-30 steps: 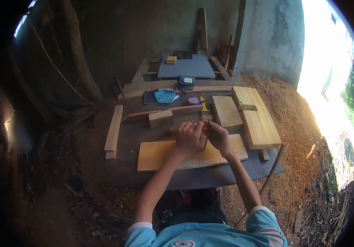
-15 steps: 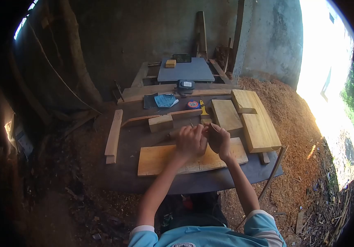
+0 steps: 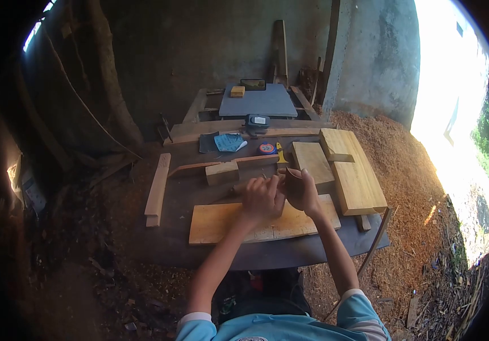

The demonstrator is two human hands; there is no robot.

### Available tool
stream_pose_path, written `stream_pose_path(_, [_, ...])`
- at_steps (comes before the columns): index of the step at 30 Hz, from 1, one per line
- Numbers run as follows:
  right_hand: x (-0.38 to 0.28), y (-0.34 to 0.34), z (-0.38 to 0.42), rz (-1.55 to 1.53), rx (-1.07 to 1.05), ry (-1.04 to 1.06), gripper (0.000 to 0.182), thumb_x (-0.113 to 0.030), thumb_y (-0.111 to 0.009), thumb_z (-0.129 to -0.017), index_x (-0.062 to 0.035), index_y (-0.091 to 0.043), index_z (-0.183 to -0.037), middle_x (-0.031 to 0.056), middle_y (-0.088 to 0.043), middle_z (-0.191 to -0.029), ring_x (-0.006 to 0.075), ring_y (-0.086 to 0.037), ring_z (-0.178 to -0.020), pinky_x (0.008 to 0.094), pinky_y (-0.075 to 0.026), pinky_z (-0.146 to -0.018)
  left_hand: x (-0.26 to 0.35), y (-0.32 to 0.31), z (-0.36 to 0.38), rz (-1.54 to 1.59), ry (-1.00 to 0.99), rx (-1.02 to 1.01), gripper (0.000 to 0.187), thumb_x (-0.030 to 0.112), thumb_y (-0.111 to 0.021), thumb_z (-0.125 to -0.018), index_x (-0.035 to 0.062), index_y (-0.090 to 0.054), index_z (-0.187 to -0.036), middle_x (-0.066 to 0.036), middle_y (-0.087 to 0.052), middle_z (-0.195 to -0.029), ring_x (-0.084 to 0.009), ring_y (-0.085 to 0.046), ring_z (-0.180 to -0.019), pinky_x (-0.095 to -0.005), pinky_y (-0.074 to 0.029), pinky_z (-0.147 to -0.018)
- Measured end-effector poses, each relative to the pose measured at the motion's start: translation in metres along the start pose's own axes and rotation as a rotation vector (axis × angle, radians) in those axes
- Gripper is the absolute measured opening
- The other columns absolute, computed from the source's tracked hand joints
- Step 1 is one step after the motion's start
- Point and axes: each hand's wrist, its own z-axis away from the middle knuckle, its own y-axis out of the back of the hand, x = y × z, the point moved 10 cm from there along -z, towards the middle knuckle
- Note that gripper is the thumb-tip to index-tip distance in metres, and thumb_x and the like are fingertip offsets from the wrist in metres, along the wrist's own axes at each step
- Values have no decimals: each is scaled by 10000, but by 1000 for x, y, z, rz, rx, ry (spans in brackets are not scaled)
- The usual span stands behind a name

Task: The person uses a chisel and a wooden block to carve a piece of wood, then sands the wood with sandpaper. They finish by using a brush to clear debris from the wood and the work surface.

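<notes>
Both of my hands are close together over a flat yellow board point(image 3: 221, 223) at the table's near side. My left hand point(image 3: 262, 198) is closed around something I cannot make out, a thin dark piece by its fingers. In my right hand point(image 3: 304, 192) is a curved brown piece point(image 3: 294, 183), like sandpaper, held between thumb and fingers. Just beyond the hands stand a small wood block point(image 3: 222, 173) and a flat rectangular block point(image 3: 312, 162).
A large notched block point(image 3: 358, 176) lies on the right, a long wood strip point(image 3: 158, 189) on the left. Farther back are blue sandpaper point(image 3: 229, 142), a tape measure point(image 3: 267, 148), a yellow tool point(image 3: 280, 152) and a dark device point(image 3: 257, 122). A grey board point(image 3: 258, 102) stands behind.
The brown piece and my right hand have shifted and turned slightly, with the thumb now raised more upright. My left hand has barely moved. The whole view has tilted a little.
</notes>
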Motion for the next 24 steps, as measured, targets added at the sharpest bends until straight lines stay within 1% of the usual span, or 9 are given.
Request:
stream_pose_path(2, [20,16,-2,52,105,31,581,-413,-283,-955,56,-598,-1090,98,-625,-920,161,-561,-922,260,-415,-830,-3,-7,4,-4,-1,-16,117,130,-511,-665,78,-493,-768,-76,-497,-545,-263,-546,-539,-389,-428,-541])
stream_pose_path(3, [26,19,1,412,154,-79,557,-397,-317,-946,62,-607,-1071,102,-632,-901,159,-572,-887,258,-428,-803,-4,-8,2,-9,-6,-18,117,132,-512,-665,77,-492,-767,-76,-496,-544,-263,-545,-539,-389,-429,-543])
stream_pose_path(6, [5,17,10,412,128,-119,528,-375,-342,-943,66,-611,-1053,112,-638,-907,162,-576,-878,269,-434,-808,-2,-5,-1,15,-4,-29,115,131,-512,-665,77,-492,-764,-76,-494,-542,-263,-543,-542,-390,-432,-552])
stream_pose_path(10, [-9,10,9,182,137,200,490,-311,-332,-943,82,-602,-1056,141,-646,-972,161,-581,-924,271,-429,-842,-4,-7,3,-5,14,-14,111,125,-508,-665,78,-494,-764,-73,-515,-557,-259,-545,-550,-387,-433,-555])
stream_pose_path(12, [2,2,3,556,144,315,442,-253,-352,-918,92,-599,-1040,146,-645,-976,195,-581,-954,292,-426,-857,-5,-9,5,-3,1,-28,109,122,-508,-663,80,-495,-762,-73,-527,-567,-258,-546,-553,-384,-433,-553])
stream_pose_path(14, [35,19,-5,309,103,-37,444,-245,-345,-912,92,-577,-1086,158,-633,-1029,205,-570,-997,301,-417,-880,-3,-5,8,-13,-5,-26,107,121,-510,-660,76,-496,-755,-74,-538,-578,-258,-545,-552,-377,-433,-556])
stream_pose_path(17, [2,-4,9,-196,-26,197,459,-256,-344,-908,77,-542,-1155,170,-606,-1101,200,-549,-1043,315,-392,-929,-2,-2,6,-21,-13,10,105,120,-515,-655,72,-496,-746,-74,-545,-590,-258,-544,-555,-372,-432,-565])
stream_pose_path(20, [72,30,-13,188,51,116,490,-272,-334,-904,77,-508,-1201,184,-577,-1149,211,-532,-1077,321,-376,-961,-3,-4,7,-5,4,-29,104,119,-517,-650,71,-496,-740,-73,-546,-594,-256,-544,-561,-373,-431,-572])
stream_pose_path(24, [8,-2,5,35,-43,68,527,-291,-309,-885,95,-507,-1186,182,-597,-1100,243,-554,-1045,322,-390,-952,0,-1,9,-5,-20,6,101,117,-516,-647,73,-496,-735,-76,-537,-589,-259,-540,-566,-376,-428,-573])
